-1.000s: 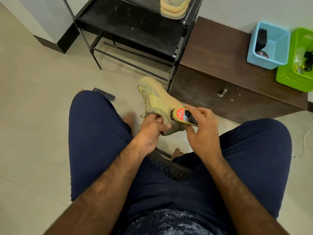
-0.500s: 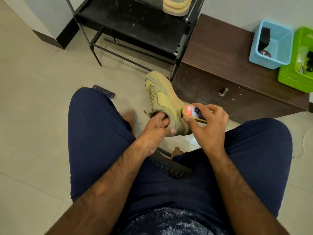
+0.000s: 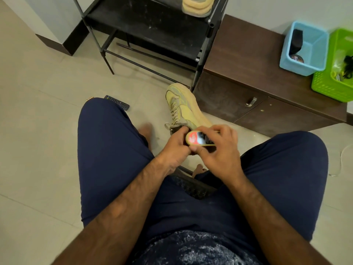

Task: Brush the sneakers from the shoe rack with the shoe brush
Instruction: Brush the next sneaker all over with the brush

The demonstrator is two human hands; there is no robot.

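1. Sneaker [image 3: 183, 108], tan and laced, lies at the centre of the frame, toe pointing toward the upper edge and heel end between the person's knees.
2. Shoe brush [image 3: 198, 139] rests against the sneaker's heel end, just below centre, its oval back with a red label facing the camera.
3. Right hand [image 3: 219, 152] pinches the brush, fingers curled over its far side and thumb on its near edge.
4. Left hand [image 3: 174, 150] grips the sneaker's collar with curled fingers and touches the right hand.
5. Second sneaker [image 3: 198, 6] stands on the black shoe rack [image 3: 152, 25] at top centre.
6. Brown cabinet [image 3: 248, 73], right of the rack, carries a blue basket [image 3: 315, 52] and a green basket [image 3: 328, 85] at the upper right.
7. Remote control [image 3: 117, 102] lies on the tiled floor [image 3: 38, 131], left of centre, beside the knee.
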